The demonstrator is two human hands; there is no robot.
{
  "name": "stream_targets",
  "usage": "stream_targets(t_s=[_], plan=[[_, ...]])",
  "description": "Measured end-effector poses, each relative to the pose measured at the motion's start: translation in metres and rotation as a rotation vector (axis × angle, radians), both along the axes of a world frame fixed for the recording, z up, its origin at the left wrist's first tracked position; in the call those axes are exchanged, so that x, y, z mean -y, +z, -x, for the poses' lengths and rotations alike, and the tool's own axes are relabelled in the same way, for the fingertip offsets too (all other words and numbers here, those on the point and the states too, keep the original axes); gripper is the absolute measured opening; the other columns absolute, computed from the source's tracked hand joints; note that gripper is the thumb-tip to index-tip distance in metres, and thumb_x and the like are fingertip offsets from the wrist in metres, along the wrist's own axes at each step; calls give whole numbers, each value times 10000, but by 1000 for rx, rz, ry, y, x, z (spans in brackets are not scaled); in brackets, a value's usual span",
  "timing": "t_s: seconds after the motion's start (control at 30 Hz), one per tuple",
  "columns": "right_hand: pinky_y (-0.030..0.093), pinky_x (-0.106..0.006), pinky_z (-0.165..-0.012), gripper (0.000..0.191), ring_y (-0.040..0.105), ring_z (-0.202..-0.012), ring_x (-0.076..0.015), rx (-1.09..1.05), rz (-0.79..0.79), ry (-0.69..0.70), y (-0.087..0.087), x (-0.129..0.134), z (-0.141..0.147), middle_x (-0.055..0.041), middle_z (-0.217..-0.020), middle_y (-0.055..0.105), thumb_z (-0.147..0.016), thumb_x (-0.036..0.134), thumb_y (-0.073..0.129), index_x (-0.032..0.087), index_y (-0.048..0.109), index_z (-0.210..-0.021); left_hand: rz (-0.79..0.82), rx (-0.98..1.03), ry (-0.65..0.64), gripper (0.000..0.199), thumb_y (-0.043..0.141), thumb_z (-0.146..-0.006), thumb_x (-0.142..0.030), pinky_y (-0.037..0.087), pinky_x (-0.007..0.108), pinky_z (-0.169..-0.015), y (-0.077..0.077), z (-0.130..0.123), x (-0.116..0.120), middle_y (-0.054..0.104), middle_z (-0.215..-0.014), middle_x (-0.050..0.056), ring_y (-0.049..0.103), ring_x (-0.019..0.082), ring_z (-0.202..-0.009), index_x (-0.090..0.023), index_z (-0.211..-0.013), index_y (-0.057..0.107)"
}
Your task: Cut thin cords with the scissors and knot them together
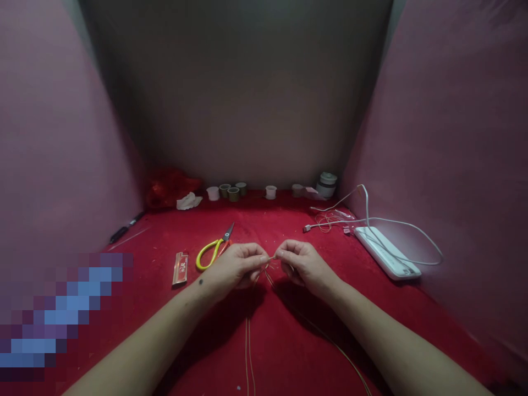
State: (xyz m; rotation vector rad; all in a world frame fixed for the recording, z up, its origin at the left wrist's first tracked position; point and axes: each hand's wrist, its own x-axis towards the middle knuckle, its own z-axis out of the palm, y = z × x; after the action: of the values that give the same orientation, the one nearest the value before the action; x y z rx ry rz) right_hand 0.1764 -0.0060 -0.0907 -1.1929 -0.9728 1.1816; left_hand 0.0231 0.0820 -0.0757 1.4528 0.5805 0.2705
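Thin tan cord (pixel 248 341) runs up from the near edge of the red cloth to my two hands at the middle. My left hand (pixel 247 261) pinches the cord between thumb and forefinger. Close beside it, my right hand (pixel 299 261) pinches the same cord, with a short stretch showing between the fingertips. More strands hang below the hands and curve off toward the lower right. Scissors (pixel 212 253) with yellow handles lie just beyond my left hand, one handle partly hidden by it. Whether the cord is knotted between my fingers is too small to tell.
A lighter-like red packet (pixel 180 269) lies left of the scissors. At the back stand small spools (pixel 233 193), a lidded jar (pixel 327 185) and a red plastic bag (pixel 171 187). A white power bank (pixel 385 253) with a cable (pixel 412 224) rests at right. A pen (pixel 124 230) lies far left.
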Motion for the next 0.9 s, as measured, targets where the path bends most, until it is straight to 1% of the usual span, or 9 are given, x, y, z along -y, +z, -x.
stream_targets(t_s=[0.1,0.2,0.37,0.5,0.7,0.9], plan=[[160,-162,-299,269,261,-296,-36,47,-11,-19,1,0,2,89,-391,387,-748,410,560,175,433,-708,17,20,-20,217,579,-754,-347,156,164,-365,-1,0,0,425,-475,-63,276,30,-360,-156,-848,534],[185,-170,-329,250,269,-311,-38,121,-48,-47,-1,-1,3,93,-394,364,-777,394,527,178,422,-707,35,36,-39,225,570,-765,-322,151,165,-366,-2,0,0,412,-469,-70,259,33,-363,-162,-918,529],[240,-187,-401,203,304,-382,-53,299,-142,-78,-11,-2,2,75,-443,370,-824,349,481,176,462,-721,32,31,-47,214,573,-768,-346,150,166,-358,-1,0,1,377,-449,-77,252,31,-353,-155,-859,538],[269,-200,-448,193,324,-441,-70,388,-172,-89,-15,-3,1,59,-490,379,-834,343,471,178,473,-733,53,48,-42,236,586,-762,-375,151,171,-359,-1,0,0,375,-448,-74,251,26,-352,-146,-782,533],[269,-201,-463,196,311,-475,-76,449,-191,-75,-11,-1,2,46,-530,375,-844,338,455,172,476,-740,146,98,-26,214,603,-753,-343,135,173,-362,-3,1,1,382,-459,-74,238,20,-350,-151,-762,509],[278,-200,-468,199,323,-488,-79,454,-184,-84,-7,0,5,41,-538,386,-832,341,463,171,469,-730,152,117,-10,238,607,-745,-356,124,177,-363,-5,-1,1,369,-442,-81,227,15,-334,-152,-737,484]])
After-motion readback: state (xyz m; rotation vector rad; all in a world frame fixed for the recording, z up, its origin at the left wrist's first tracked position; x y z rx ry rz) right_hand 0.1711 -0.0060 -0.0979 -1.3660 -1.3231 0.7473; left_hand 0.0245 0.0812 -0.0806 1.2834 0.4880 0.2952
